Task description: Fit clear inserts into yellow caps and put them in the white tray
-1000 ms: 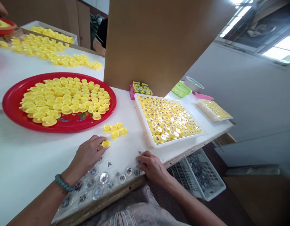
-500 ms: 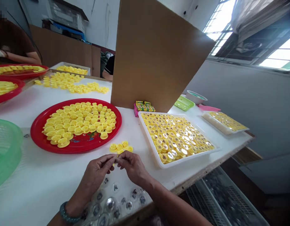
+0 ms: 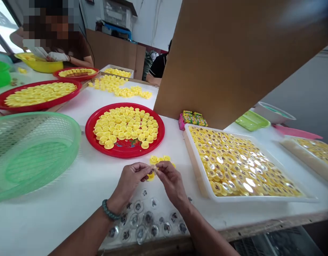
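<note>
My left hand [image 3: 132,181] and my right hand [image 3: 172,181] meet fingertip to fingertip over the white table. Both are pinched closed on something small that the fingers mostly hide. Just beyond and beneath the fingertips lie a few yellow round pieces [image 3: 160,159]. Clear round discs with dark printed figures [image 3: 148,218] are spread on the table between my forearms. Behind my hands stands a red tray [image 3: 123,153] holding many yellow pieces. To the right, a white tray [image 3: 199,177] is filled with yellow pieces that have shiny printed tops.
A green mesh basket [image 3: 37,160] is at the left. An upright cardboard sheet [image 3: 222,60] rises behind a pink box [image 3: 182,122] of small packets. A person in white gloves [image 3: 58,57] works at a yellow bowl [image 3: 43,66]. Another white tray [image 3: 307,160] is far right.
The view has swung left, showing more of the green basket and the person at the yellow bowl. My hands stay joined at the fingertips; a yellow piece now shows more clearly beneath them.
</note>
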Demonstrator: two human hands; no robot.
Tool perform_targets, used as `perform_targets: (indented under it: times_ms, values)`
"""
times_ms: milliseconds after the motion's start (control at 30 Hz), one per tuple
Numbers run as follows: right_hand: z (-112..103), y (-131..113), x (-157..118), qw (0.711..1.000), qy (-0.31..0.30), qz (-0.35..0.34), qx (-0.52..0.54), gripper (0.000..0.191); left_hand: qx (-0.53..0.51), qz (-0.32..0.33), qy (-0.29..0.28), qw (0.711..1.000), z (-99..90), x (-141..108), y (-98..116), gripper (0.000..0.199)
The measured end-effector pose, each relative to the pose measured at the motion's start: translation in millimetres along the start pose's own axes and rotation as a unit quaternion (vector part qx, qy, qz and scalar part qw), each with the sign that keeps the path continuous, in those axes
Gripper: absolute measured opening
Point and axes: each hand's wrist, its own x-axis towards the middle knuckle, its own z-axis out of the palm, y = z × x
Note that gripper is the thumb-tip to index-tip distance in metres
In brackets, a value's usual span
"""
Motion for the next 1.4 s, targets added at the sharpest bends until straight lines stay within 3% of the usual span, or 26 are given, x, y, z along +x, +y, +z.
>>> perform_targets:
  times_ms: [100, 233, 467, 567, 667, 800, 933, 1067, 1200, 1300, 1400]
  values:
    - [-4.0, -2.7, -2.7, 0.975, -0.012, -0.127, -0.181, 0.028, 0.007, 0.0, -0.016, 1.0, -3.9, 1.8, -1.6, 0.024]
    - [-4.2, 0.5, -7.1, 0.944, -0.014, -0.179, -0.277, 0.026, -0.012, -0.017, -0.054, 0.998, -1.3, -0.5, -2.9, 0.019]
    - [-1.9, 1.8, -12.0, 0.932, 0.003, -0.178, -0.317, 0.032, -0.036, -0.031, -0.051, 0.998, 0.5, 1.5, -2.7, 0.019]
    - [-4.3, 3.7, -11.5, 0.939, 0.004, -0.15, -0.309, 0.024, 0.053, 0.018, -0.056, 0.997, -7.9, 7.5, -5.0, 0.021]
    - [-6.6, 6.2, -10.8, 0.948, 0.0, -0.106, -0.299, 0.019, 0.184, 0.076, -0.05, 0.979, -15.1, 14.0, -11.3, 0.024]
    - [-5.6, 8.2, -10.5, 0.956, -0.031, -0.086, -0.279, 0.023, 0.24, 0.073, -0.087, 0.964, -14.1, 18.6, -22.0, 0.022]
    - [-6.4, 9.0, -9.0, 0.967, -0.013, -0.088, -0.239, 0.021, 0.193, 0.044, -0.066, 0.978, -12.7, 20.0, -22.9, 0.02]
    - [-9.0, 7.6, -8.1, 0.975, 0.0, -0.083, -0.206, 0.021, 0.061, -0.009, -0.042, 0.997, -14.2, 17.5, -12.5, 0.027]
    - [-6.0, 3.4, -9.6, 0.969, -0.02, -0.098, -0.224, 0.036, -0.051, -0.025, -0.066, 0.996, -6.4, 11.1, -5.2, 0.032]
    - [-6.8, -0.9, -9.8, 0.962, -0.02, -0.109, -0.248, 0.033, -0.079, -0.029, -0.084, 0.993, 1.0, 9.3, -4.9, 0.033]
    - [-14.4, -5.0, -9.5, 0.957, -0.019, -0.097, -0.271, 0.022, -0.041, -0.013, -0.095, 0.995, 0.9, 12.6, -6.9, 0.033]
